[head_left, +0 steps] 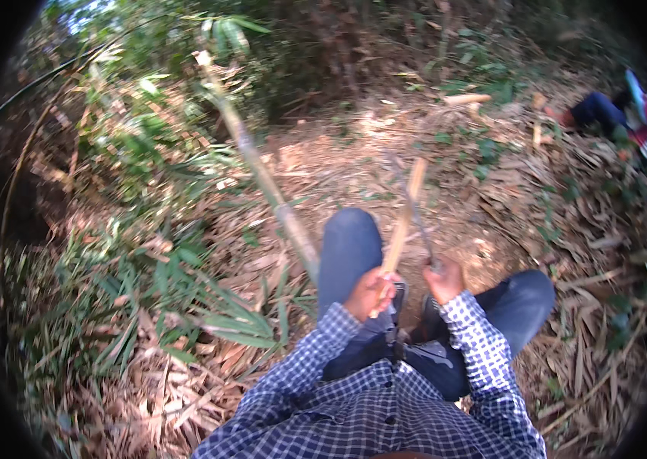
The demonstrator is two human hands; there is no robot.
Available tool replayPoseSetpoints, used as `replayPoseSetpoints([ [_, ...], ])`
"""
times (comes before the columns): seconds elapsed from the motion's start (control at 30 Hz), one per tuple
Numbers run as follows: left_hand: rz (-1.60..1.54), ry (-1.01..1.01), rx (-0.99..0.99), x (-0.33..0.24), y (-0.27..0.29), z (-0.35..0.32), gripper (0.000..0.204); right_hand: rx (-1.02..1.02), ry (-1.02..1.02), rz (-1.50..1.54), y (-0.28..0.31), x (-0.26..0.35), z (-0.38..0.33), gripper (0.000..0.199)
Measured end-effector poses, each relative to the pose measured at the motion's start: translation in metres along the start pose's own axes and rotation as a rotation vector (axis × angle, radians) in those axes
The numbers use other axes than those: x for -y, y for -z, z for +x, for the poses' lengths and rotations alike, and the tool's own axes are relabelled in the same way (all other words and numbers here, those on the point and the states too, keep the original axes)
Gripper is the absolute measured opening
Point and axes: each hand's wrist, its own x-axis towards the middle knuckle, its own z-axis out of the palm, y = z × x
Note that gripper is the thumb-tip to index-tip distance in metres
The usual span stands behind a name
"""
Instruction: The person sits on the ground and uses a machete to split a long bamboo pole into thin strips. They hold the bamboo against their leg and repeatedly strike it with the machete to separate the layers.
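Note:
My left hand (pixel 371 294) is closed round the lower part of a pale split bamboo strip (pixel 403 223), which slants up and away from me. A short end of the strip sticks out below the fist. In my right hand (pixel 445 281) is the handle of a knife (pixel 421 228) with a long, thin, dark blade. The blade points away and leans left, crossing the strip's upper part in view; I cannot tell whether they touch. Both hands are in front of my lap, between my bent knees.
A long bamboo pole (pixel 264 177) slopes from the far left down to my left knee. Green bamboo leaves (pixel 231 325) lie at left, dry leaf litter (pixel 484 200) in front. Far right, another person (pixel 606 115) sits on the ground. A cut bamboo piece (pixel 467 99) lies farther back.

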Motion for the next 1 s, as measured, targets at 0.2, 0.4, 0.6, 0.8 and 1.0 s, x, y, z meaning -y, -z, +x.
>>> replayPoseSetpoints([
  [0.2,0.172,-0.012,-0.159,-0.044,-0.015,-0.026,0.031,0.188,0.151,-0.092,0.031,0.040,-0.029,0.037],
  [0.4,0.200,0.010,-0.228,-0.052,-0.001,-0.038,0.033,0.355,0.186,-0.335,0.042,0.056,-0.021,0.041],
  [0.6,0.333,0.022,-0.356,-0.079,-0.012,-0.026,0.028,0.264,0.469,-0.463,0.050,0.046,0.023,0.034],
  [0.8,0.165,0.111,-0.393,-0.083,-0.017,-0.038,0.027,0.370,0.447,-0.473,0.023,0.035,0.032,0.030],
  [1.0,0.183,0.097,-0.405,-0.074,-0.027,-0.043,0.029,0.328,0.520,-0.465,0.020,0.028,0.037,0.026],
])
